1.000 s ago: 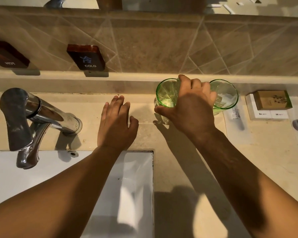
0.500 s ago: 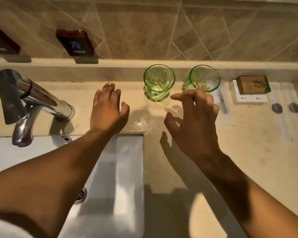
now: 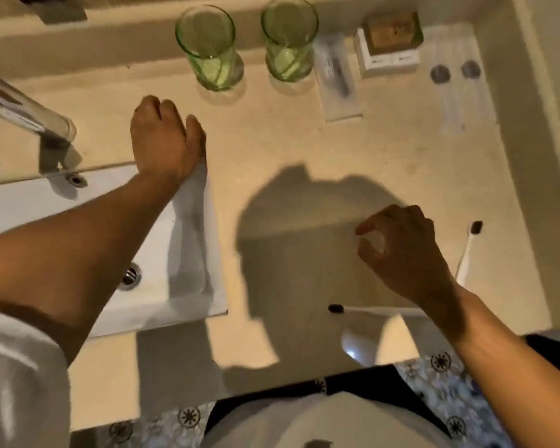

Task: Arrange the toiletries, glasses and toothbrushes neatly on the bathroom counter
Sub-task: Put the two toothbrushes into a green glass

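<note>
Head view looks down on a beige stone counter [image 3: 304, 150] with a white rectangular sink [image 3: 181, 253] sunk into its left part and a chrome faucet [image 3: 23, 114] at the far left. Left hand [image 3: 165, 140] rests on the counter at the sink's far right corner, fingers bent loosely and gripping nothing. Right hand [image 3: 401, 250] hovers over the near right part of the counter, fingers loosely curled with thumb and forefinger close together; nothing can be made out between them. Two green glasses [image 3: 207, 50] [image 3: 288, 40] stand upright side by side, slightly apart, along the far edge. Just right of them lies a long wrapped sachet [image 3: 337, 79], then a white box with a brown box [image 3: 392, 30] stacked on it, then two clear wrapped packets [image 3: 456, 82] side by side at the far right. One white toothbrush [image 3: 466, 257] with dark bristles lies right of the right hand, head pointing far; a second toothbrush [image 3: 369, 309] lies crosswise near the counter's front edge, head pointing left, its handle passing under the right wrist.
</note>
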Demonstrator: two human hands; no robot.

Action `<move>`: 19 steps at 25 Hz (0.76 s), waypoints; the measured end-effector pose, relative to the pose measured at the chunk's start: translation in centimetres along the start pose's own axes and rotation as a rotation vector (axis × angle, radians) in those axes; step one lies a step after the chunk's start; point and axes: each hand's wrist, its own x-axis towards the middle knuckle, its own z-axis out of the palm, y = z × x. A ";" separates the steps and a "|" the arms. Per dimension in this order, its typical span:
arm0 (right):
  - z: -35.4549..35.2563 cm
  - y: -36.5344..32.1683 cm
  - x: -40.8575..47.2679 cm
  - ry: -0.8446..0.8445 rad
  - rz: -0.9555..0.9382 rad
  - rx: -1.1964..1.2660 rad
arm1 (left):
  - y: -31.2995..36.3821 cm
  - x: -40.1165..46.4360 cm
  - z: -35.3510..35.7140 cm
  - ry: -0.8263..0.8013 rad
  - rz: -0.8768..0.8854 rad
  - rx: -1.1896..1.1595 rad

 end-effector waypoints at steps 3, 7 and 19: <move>0.8 3.2 -3.1 -0.305 -0.056 -0.124 | 2.9 -4.6 1.6 0.101 0.121 0.030; 0.8 5.3 -6.3 -0.418 -0.067 -0.084 | 6.7 -6.3 1.7 0.095 0.140 -0.020; 2.5 3.8 -5.8 -0.318 -0.139 -0.058 | 7.4 -5.0 2.0 -0.034 0.033 0.016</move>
